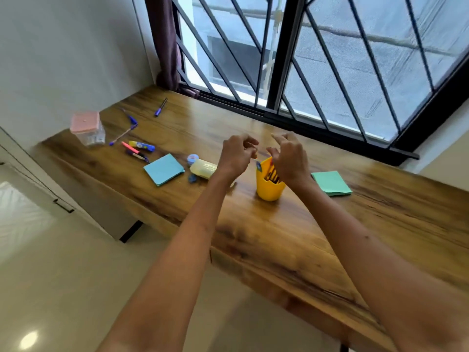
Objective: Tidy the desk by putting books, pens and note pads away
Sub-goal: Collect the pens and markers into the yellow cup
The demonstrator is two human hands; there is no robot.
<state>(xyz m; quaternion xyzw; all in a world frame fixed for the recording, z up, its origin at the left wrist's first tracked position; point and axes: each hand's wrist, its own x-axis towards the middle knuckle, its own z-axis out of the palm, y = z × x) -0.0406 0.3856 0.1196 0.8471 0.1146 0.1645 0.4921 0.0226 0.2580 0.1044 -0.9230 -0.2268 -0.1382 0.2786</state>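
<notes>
A yellow pen cup [269, 188] stands mid-desk with several pens in it. My right hand [288, 158] hovers just above its rim, fingers curled loosely and apart. My left hand [236, 154] is raised beside it on the left, fingers bent, nothing seen in it. A blue note pad [163, 169] lies to the left, a green note pad [331, 182] to the right of the cup. Loose pens lie at the far left: a purple pen [160, 107], two blue pens [130, 118] [123, 134], a pink pen [130, 147] and a dark pen [138, 156].
A glue stick [142, 145], a pale yellow case [203, 168] with a small round tin [193, 158] and a clear jar with pink lid [87, 129] sit on the wooden desk [279, 232]. Barred window behind; wall at left; desk front edge near me.
</notes>
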